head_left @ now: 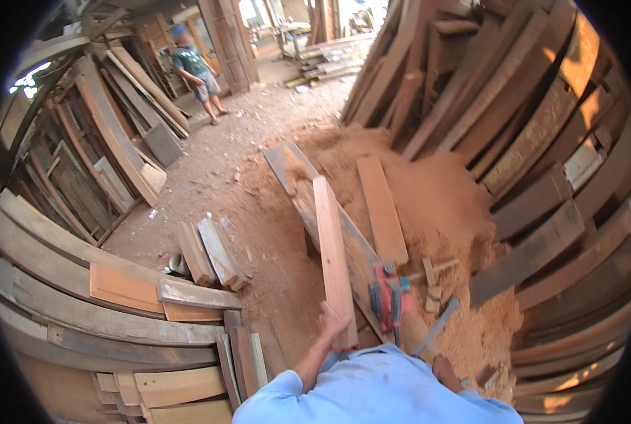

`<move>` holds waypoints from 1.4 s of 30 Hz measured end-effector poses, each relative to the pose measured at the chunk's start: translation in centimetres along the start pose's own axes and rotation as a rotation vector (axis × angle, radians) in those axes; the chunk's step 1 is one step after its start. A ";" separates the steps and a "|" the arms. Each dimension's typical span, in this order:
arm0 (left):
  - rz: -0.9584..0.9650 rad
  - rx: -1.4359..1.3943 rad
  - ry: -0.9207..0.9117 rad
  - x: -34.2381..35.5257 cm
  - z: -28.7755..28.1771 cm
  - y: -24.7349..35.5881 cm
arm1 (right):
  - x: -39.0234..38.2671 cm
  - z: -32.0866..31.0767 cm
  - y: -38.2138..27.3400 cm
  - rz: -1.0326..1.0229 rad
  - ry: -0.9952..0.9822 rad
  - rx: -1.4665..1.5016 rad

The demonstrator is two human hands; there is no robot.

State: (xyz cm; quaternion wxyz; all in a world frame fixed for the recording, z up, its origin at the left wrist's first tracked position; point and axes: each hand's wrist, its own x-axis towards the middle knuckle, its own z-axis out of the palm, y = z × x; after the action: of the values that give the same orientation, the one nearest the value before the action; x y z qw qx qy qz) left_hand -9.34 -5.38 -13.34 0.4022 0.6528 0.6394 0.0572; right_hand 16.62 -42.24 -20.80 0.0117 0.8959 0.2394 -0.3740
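Note:
A long planed wooden beam with pale pinkish faces lies lengthwise over a worn bench plank. My left hand is closed on the beam's near end, against its left side. To the right of the beam, a red electric hand planer stands on the bench, apart from both hands. My right hand shows only as a dark patch beside my blue shirt. Its fingers are hidden, and I cannot tell if it holds anything.
A flat board lies on heaped sawdust. Small offcuts sit right of the planer. Two short timbers rest on the floor at left. Stacked planks lean along both sides. Far off stands another person.

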 end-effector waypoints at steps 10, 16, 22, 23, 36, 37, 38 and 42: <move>0.045 0.183 0.018 1.0 0.4 0.5 | 3.7 -3.1 6.1 0.024 0.281 0.262; 0.131 0.100 0.026 -0.4 -0.6 3.5 | -0.6 -4.1 10.7 0.160 0.454 0.592; 0.389 0.028 0.093 -0.5 -1.6 -0.1 | -3.1 1.7 11.8 0.231 -0.006 0.135; 0.425 0.024 0.033 0.4 -0.9 -0.1 | -2.9 6.4 14.3 0.194 -0.031 0.100; 0.415 0.133 0.000 0.9 -1.0 -1.2 | -1.9 -0.6 7.8 0.390 0.606 0.371; 0.428 0.109 -0.021 0.8 -1.4 -0.8 | -1.6 -2.6 7.1 0.366 0.634 0.515; 0.442 0.085 -0.045 0.7 -1.7 -0.3 | -1.5 -4.5 6.2 0.340 0.657 0.659; 0.486 0.149 -0.201 1.0 -3.9 1.1 | -5.9 -13.8 -5.9 0.046 0.438 1.334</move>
State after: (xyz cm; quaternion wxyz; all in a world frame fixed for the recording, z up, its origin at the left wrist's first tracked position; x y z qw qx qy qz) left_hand -10.57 -2.60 -10.48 0.3889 0.8172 0.4235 0.0397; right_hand 19.62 -36.75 -5.93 -0.5809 0.7716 -0.0632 -0.2515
